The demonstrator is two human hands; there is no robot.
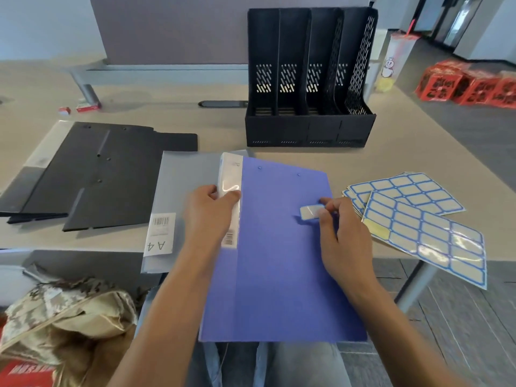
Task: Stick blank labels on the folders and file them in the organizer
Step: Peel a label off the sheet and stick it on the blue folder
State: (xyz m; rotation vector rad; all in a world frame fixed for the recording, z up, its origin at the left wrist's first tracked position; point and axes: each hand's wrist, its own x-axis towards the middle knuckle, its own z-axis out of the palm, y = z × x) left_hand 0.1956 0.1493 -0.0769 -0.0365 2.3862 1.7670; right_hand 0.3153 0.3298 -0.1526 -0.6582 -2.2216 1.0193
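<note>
While the blue folder point(279, 261) lies over the desk's point(391, 146) near edge, its lower part overhanging toward the person's lap, the right hand point(346, 241) pinches a blank label point(311, 212) just above its cover and the left hand point(209, 213) grips the clear spine strip. A translucent folder point(181, 191) is partly hidden beneath it. Label sheets point(418, 219) lie at the right edge, black folders point(97, 169) to the left, and the black organizer point(307, 79) stands toward the far edge, its compartments too dark to make out.

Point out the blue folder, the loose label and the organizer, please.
blue folder point(279, 261): head view, middle of its front cover.
label point(310, 212): head view, its white face, left of the pinching fingers.
organizer point(307, 129): head view, its front wall.
</note>
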